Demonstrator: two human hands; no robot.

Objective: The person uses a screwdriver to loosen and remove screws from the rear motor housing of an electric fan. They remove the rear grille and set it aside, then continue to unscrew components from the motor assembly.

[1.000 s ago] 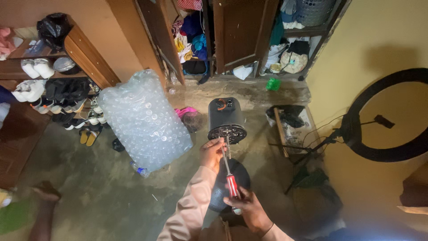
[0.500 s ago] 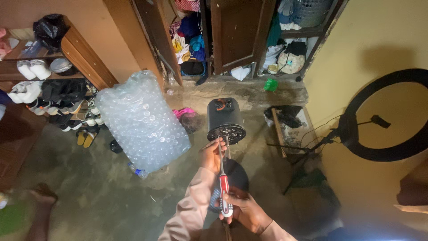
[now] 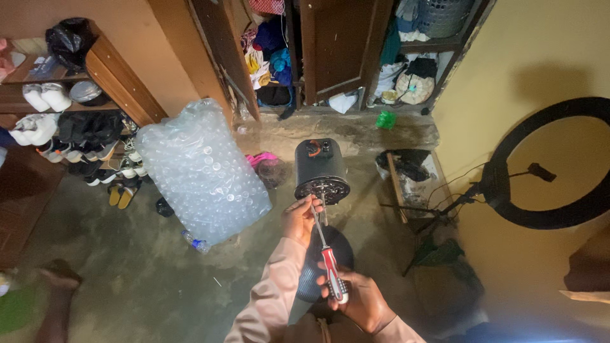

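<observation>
1. Sitting just above centre of frame: dark cylindrical motor housing [image 3: 321, 168], round perforated face turned down toward the camera, small red and grey fittings showing on its top.
2. Gripping the lower rim of that housing: left hand [image 3: 300, 219], fingers curled at the edge, thumb side toward the metal shaft; pale pink sleeve [image 3: 270, 298] running down to the bottom edge of frame.
3. Clenching around a red-handled screwdriver [image 3: 330, 263]: right hand [image 3: 359, 298], low and centre-right, wrapped on the butt end of the handle.
4. Pointing up and slightly left: screwdriver shaft, tip reaching the underside of the housing just beside the left hand's fingertips; exact contact point too small to tell.
5. Lying between the two hands, partly hidden behind the tool: dark rounded object [image 3: 324, 254], kind unclear.
6. Resting left of centre on the concrete floor [image 3: 159, 279]: big clear plastic bag of empty bottles [image 3: 200, 174], well apart from the hands.
7. Lining the upper left: rack of shoes [image 3: 57, 130].
8. Standing at the right edge against the yellow wall: ring light on a stand [image 3: 553, 165].
9. Hanging open at top centre: brown wooden cupboard door [image 3: 333, 44], clothes stuffed beside it.
</observation>
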